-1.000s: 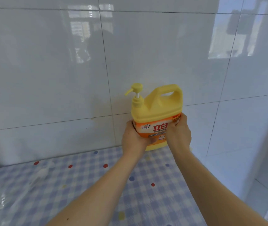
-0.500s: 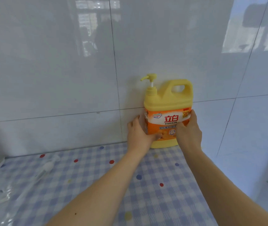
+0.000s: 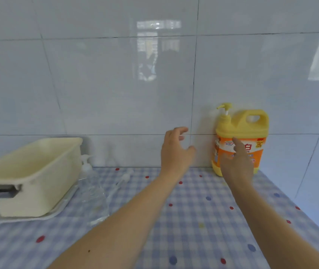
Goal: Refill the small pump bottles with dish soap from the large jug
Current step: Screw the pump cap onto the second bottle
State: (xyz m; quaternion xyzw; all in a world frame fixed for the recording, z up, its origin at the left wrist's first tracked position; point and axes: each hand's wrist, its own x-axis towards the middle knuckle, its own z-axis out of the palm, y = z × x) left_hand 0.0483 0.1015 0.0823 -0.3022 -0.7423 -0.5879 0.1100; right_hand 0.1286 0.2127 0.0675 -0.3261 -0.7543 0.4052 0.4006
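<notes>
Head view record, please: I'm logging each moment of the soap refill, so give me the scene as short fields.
jug: yellow jug with orange label, pump on top, upright against the tiled wall
left hand: left hand open in the air, left of the jug, holding nothing
right hand: right hand open in front of the jug's label; contact unclear
clear pump bottle: clear pump bottle beside the tub, blurred
loose pump: loose pump lying on the checked cloth
tub: cream tub at left
</notes>
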